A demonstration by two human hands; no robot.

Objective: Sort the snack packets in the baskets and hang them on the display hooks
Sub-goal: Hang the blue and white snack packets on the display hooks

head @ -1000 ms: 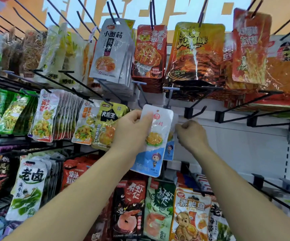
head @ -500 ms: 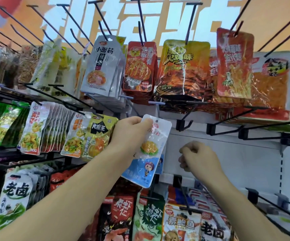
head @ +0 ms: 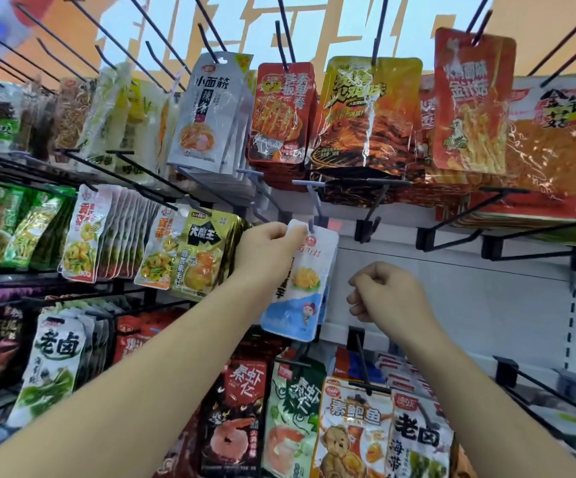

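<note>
A white and blue snack packet [head: 302,284] with a yellow food picture hangs at the middle of the rack. My left hand [head: 267,251] pinches its top left corner. The packet's top sits at the tip of a grey display hook [head: 310,201]; another like packet shows behind it. My right hand [head: 385,293] is curled into a loose fist to the right of the packet, apart from it, holding nothing. No basket is in view.
Full hooks of packets surround the spot: a yellow-black packet [head: 200,257] at the left, red and orange packets [head: 366,115] above, and a bear-print packet [head: 355,429] below. Bare black hooks [head: 452,232] jut out over the white back panel [head: 452,305] at the right.
My left hand has lifted the packet's top up to the hook tip. My right hand has dropped away from the packet, down and to the right, and curled.
</note>
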